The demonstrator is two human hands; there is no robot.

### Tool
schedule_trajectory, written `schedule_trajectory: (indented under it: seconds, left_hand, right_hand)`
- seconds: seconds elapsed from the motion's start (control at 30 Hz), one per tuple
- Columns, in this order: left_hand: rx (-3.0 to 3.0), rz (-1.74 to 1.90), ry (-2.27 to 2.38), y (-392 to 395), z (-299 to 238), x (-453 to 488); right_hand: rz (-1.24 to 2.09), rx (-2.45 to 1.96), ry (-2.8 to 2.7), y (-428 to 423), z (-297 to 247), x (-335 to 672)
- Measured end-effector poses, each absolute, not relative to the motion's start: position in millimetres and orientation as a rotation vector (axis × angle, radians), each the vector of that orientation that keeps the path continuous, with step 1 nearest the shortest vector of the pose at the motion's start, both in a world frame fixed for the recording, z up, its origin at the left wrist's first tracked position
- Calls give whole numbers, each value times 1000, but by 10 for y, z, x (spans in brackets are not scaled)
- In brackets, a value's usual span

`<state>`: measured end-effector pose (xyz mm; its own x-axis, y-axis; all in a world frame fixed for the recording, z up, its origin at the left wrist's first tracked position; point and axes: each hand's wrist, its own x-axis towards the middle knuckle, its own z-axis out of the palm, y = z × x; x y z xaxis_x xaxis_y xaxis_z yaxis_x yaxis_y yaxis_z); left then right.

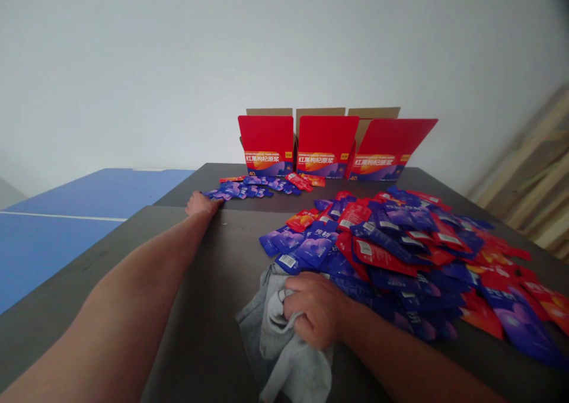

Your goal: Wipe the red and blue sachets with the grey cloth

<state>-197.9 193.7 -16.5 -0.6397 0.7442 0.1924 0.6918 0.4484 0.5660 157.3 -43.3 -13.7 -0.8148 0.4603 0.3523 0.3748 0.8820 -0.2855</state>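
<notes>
My right hand (313, 308) is closed on a crumpled grey cloth (280, 344) on the dark table (208, 284), right beside a big heap of red and purple sachets (400, 255). My left arm reaches far forward; my left hand (201, 204) rests at the left end of a smaller spread of purple and red sachets (262, 186). Its fingers curl down onto the nearest purple sachet; whether they grip it is unclear.
Three open red cardboard boxes (326, 145) stand in a row at the table's far edge against a white wall. A blue table surface (66, 219) lies to the left. Wooden slats (533, 184) lean at the right.
</notes>
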Motion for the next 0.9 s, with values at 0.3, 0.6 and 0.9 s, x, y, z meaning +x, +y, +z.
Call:
schedule_trajectory:
  seconds: [0.3, 0.6, 0.9]
  left_hand:
    - [1043, 1706, 2260, 1777, -234, -2066]
    - [820, 1954, 2048, 1447, -206, -1969]
    - [934, 2049, 1764, 924, 53, -1658]
  right_hand:
    - [269, -596, -2628, -399, -162, 1563]
    - [253, -590, -2613, -347, -189, 1526]
    - [221, -598, -2630, -303, -213, 1513]
